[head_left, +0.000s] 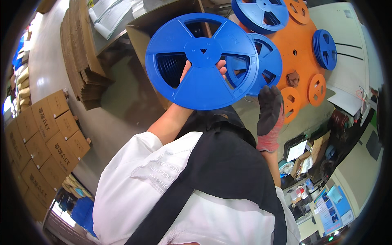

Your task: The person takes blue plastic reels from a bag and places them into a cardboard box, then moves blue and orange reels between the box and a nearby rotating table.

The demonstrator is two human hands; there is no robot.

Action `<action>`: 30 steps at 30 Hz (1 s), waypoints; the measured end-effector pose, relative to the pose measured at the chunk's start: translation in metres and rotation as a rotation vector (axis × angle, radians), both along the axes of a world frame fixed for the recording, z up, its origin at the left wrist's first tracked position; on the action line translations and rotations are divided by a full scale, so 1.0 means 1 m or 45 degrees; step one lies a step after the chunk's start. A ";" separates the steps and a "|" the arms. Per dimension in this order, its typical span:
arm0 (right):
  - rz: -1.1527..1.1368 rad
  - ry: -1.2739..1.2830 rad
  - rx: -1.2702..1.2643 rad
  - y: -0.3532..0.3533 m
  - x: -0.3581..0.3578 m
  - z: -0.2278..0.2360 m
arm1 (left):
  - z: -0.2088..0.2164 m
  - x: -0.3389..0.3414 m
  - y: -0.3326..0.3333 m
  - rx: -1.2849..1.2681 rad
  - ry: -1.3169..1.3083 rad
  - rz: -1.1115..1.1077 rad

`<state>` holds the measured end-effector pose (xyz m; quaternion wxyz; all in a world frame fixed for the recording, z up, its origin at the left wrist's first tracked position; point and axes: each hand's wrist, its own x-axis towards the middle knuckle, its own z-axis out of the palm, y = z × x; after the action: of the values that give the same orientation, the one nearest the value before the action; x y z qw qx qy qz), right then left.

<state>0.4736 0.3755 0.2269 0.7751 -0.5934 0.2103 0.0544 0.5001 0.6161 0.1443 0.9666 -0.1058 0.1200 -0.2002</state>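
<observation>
A large blue plastic reel with a small centre hole and wide cut-outs is raised in front of me. My bare left hand holds it from beneath, and its fingertips show through two of the cut-outs. Most of the palm is hidden by the reel. Dark ribbed edges show inside the left cut-out. To the right, my right hand wears a pink glove with a black coated face. Its fingers are stretched upward with no object visible in them, just below a second blue reel.
Behind the raised reel stands an open cardboard box. An orange turntable at right carries blue reels and orange discs. Flattened cardboard and stacked cartons stand at left. Papers lie on a metal table.
</observation>
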 end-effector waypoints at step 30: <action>0.409 0.349 -0.186 0.049 0.029 -0.049 | -0.260 0.011 0.198 1.292 0.766 0.136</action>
<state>0.5028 0.4243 0.1778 0.6756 -0.6608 0.2200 0.2419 0.5109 0.8138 -0.1157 0.8287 0.3115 0.4640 -0.0299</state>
